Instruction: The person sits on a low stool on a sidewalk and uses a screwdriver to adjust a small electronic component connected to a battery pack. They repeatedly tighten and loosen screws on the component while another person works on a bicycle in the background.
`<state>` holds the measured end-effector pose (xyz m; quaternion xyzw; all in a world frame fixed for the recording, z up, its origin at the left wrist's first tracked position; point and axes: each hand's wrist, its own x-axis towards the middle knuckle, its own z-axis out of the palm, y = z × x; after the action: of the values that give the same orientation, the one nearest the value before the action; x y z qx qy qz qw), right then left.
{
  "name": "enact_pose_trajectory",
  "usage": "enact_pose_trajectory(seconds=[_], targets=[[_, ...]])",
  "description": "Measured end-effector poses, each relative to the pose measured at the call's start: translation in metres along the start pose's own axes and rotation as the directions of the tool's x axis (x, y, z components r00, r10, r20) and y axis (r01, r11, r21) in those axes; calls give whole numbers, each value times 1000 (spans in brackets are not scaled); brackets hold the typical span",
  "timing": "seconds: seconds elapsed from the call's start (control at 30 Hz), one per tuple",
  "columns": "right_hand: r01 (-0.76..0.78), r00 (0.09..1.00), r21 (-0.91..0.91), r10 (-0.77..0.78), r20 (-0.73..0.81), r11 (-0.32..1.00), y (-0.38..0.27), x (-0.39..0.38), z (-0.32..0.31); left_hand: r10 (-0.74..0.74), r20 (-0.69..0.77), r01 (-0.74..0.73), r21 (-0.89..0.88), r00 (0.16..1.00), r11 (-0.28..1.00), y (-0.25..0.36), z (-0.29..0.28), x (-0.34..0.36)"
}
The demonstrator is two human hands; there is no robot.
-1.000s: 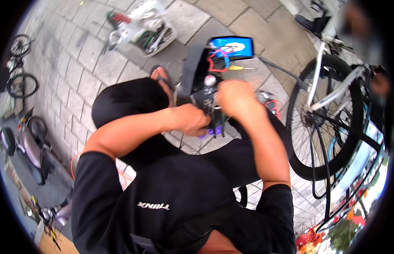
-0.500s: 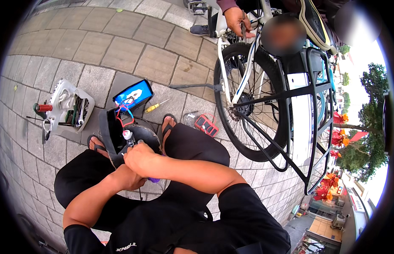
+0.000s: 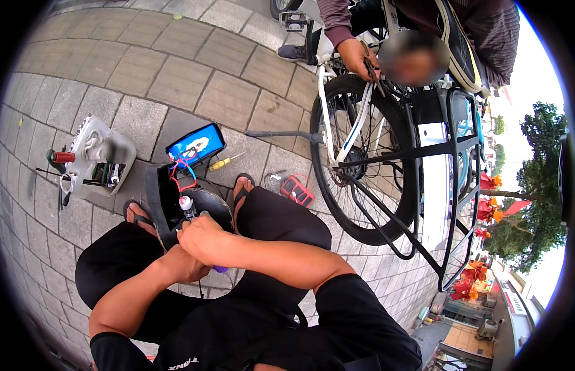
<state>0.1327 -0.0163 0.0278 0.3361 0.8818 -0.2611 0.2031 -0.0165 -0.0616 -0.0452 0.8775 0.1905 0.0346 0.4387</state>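
Over the round black housing (image 3: 210, 201) between my knees, my two hands are closed close together. My right hand (image 3: 202, 238) is uppermost, its fingers wrapped. Just below it, my left hand (image 3: 185, 264) is curled, and its grip is hidden. A clear tube-like piece with a white-and-red tip (image 3: 187, 205) sticks up beyond the right hand's fingers. A bit of purple (image 3: 221, 269) shows under the hands. Beside them stands an open black case (image 3: 159, 195). Red wires (image 3: 187, 176) run from it to a blue-wrapped battery pack (image 3: 195, 143) in a black tray.
A yellow-handled screwdriver (image 3: 221, 164) and a red multimeter (image 3: 297, 190) lie on the paving. At left stands a pale plastic container of tools (image 3: 123, 145). A bicycle (image 3: 368, 161) with a black rack stands at right. Behind it, another person's hand (image 3: 357, 59) holds a dark plier-like tool.
My hands stay together over the housing with little visible change. The other person's hand and dark tool have come down toward the bicycle's wheel, and more of that person's body shows.
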Motion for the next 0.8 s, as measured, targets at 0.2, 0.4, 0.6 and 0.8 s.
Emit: enact_pose_trajectory(seconds=[0.2,0.4,0.6,0.8], targets=[[-19,1000,52,18,13,998,6,3,9,-69,119,82,-114,991,990,11,-13,5],[-51,999,118,50,12,992,13,9,0,-55,74,69,-209,996,975,20,-30,8],[-44,996,123,54,-74,991,12,10,5,-77,61,87,-188,995,978,20,-34,6],[-22,990,92,34,-134,996,12,9,8,-109,77,121,-180,991,976,22,-36,4]])
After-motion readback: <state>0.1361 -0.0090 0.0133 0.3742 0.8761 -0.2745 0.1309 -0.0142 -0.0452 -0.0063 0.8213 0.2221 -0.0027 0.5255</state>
